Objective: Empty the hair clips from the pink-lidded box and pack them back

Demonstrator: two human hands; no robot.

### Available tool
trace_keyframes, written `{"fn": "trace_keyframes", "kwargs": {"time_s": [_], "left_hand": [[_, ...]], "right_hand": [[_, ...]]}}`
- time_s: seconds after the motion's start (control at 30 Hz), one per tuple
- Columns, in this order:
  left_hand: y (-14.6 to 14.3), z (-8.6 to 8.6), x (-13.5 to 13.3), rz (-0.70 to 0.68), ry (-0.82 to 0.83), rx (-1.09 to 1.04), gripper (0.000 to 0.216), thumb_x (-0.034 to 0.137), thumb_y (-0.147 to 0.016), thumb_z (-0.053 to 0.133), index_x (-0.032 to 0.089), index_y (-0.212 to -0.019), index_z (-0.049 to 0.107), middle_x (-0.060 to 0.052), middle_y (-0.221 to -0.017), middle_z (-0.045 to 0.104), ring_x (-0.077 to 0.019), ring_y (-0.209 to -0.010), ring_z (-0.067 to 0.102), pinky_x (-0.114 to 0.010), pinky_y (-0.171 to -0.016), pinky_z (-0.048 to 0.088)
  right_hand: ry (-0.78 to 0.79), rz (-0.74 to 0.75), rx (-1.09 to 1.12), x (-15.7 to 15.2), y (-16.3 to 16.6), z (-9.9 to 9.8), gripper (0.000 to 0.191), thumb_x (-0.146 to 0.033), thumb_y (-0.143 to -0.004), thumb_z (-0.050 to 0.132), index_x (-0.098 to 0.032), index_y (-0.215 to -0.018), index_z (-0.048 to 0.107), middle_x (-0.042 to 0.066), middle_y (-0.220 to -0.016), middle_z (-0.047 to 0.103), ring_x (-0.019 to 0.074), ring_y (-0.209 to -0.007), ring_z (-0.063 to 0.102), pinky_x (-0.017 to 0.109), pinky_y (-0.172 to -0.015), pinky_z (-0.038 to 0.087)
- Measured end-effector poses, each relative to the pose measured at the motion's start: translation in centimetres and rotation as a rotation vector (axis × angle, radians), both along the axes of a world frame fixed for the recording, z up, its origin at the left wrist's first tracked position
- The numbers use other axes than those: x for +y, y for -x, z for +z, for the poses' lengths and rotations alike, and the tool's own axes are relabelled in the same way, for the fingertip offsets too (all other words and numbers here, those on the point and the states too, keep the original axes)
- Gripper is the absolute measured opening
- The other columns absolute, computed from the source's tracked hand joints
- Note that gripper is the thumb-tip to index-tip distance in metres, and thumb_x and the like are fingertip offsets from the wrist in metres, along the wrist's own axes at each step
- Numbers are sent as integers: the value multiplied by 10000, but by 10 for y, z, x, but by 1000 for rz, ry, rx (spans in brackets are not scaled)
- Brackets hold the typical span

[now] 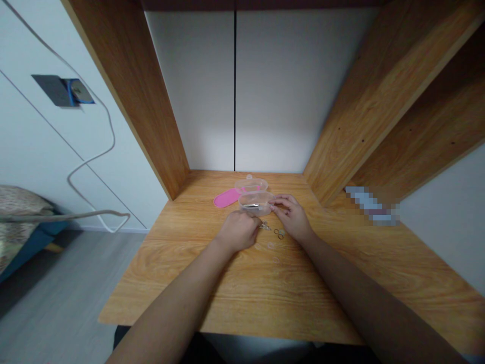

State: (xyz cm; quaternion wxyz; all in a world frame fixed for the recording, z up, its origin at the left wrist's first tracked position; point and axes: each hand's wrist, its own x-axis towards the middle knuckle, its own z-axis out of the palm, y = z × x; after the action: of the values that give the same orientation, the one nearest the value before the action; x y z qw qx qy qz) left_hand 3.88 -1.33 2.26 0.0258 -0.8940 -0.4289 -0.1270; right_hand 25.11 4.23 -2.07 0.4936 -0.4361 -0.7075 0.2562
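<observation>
A small clear plastic box point(256, 201) stands open on the wooden desk point(212, 283), its clear lid point(250, 185) hinged back behind it. A pink oval piece point(226, 198) lies to the left of the box. My left hand point(239, 231) rests curled on the desk just in front of the box, fingers closed near a small metal item point(264, 226). My right hand point(290, 215) is at the box's right edge, fingertips pinched together there. Small dark rings point(279, 233) lie on the desk between my hands.
Wooden side panels point(144, 96) wall the desk nook on both sides, with a white back wall point(235, 91). A white cable point(94, 156) hangs along the left wall. A bed edge point(18, 222) shows at far left above grey floor.
</observation>
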Motion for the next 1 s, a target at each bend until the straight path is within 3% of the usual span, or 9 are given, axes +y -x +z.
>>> {"fn": "trace_keyframes", "kwargs": {"time_s": [0.8,1.0], "left_hand": [[2,-2,2,106,67,12,230,274,-959,501,207,-965,721,-114,-966,760,-250,-890,719,-370,-819,565],[2,-3,3,33,34,-21,204,251,-960,526,201,-940,723,-103,-947,759,-224,-848,721,-333,-785,562]], "right_hand": [[-5,-3,-19,1,-2,-2,319,-515,-887,658,-244,-1013,767,103,-1143,558,248,-1079,608,316,-696,645],[-5,-3,-17,1,-1,-1,308,-504,-890,656,-241,-1008,765,103,-1145,564,244,-1081,606,330,-723,648]]}}
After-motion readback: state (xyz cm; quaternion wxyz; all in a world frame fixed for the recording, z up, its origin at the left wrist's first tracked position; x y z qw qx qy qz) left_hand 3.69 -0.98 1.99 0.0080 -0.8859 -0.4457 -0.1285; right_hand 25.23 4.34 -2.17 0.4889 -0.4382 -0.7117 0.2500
